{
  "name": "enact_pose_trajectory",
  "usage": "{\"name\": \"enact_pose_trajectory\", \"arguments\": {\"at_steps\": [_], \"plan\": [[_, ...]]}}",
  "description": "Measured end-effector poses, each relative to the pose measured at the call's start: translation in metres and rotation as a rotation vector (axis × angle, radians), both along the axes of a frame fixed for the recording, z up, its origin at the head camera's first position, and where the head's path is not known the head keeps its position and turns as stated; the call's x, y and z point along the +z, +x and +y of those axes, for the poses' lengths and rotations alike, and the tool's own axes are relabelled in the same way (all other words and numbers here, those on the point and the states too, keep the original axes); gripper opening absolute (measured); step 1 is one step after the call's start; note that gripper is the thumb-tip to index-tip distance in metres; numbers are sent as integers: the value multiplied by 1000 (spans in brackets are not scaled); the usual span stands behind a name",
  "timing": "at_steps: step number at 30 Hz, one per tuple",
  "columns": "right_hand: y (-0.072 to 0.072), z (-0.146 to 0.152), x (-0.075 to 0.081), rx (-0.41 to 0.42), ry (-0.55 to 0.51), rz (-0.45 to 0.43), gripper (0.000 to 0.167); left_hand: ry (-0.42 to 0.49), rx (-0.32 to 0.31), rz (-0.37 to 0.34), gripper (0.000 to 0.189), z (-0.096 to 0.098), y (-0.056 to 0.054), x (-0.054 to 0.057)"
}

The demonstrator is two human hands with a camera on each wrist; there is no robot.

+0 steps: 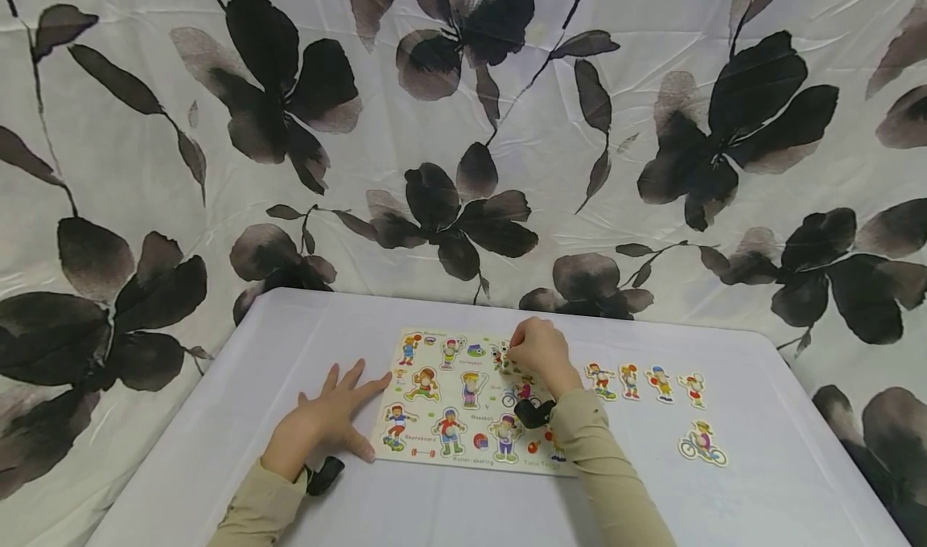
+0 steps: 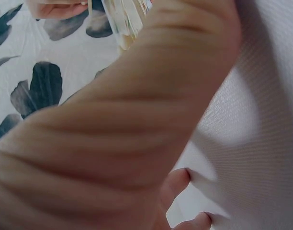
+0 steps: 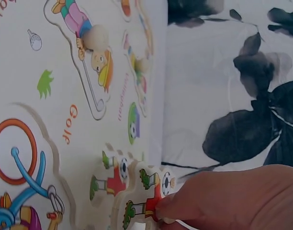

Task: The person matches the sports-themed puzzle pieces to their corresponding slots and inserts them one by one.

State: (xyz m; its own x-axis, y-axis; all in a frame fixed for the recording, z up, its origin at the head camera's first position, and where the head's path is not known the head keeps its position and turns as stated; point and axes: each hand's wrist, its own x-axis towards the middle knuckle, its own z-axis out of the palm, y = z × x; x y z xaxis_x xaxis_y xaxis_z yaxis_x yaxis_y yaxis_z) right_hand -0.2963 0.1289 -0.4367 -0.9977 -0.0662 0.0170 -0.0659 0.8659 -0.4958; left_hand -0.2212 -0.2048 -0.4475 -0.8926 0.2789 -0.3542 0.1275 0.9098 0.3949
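Note:
My right hand (image 1: 541, 352) pinches a soccer player puzzle piece (image 3: 151, 203) by its edge between fingertips and thumb. In the right wrist view the piece stands close over a matching printed soccer picture (image 3: 113, 179) in the puzzle board (image 1: 452, 398). The board lies flat and has cut-out sports figures. My left hand (image 1: 322, 418) is spread out at the board's left edge, fingertip and thumb right at the rim. A golfer piece (image 3: 91, 48) with a round knob sits in its slot, beside the printed cyclist picture (image 3: 22, 167).
Right of the board, several loose figure pieces (image 1: 659, 384) lie in a row on the white table (image 1: 782, 450). A loose cyclist piece (image 1: 702, 444) lies below them. Behind the table's far edge hangs a flower-patterned cloth (image 1: 449, 145).

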Motion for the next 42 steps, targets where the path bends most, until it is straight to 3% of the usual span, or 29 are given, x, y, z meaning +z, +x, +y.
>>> {"name": "enact_pose_trajectory", "arguments": {"at_steps": [18,42], "plan": [[-11,-15,-13,44,31,54,12,4,14,-9,122,2,1,4],[-16,-15,-16,43,52,8,10,-5,17,-2,122,2,-1,6]]}}
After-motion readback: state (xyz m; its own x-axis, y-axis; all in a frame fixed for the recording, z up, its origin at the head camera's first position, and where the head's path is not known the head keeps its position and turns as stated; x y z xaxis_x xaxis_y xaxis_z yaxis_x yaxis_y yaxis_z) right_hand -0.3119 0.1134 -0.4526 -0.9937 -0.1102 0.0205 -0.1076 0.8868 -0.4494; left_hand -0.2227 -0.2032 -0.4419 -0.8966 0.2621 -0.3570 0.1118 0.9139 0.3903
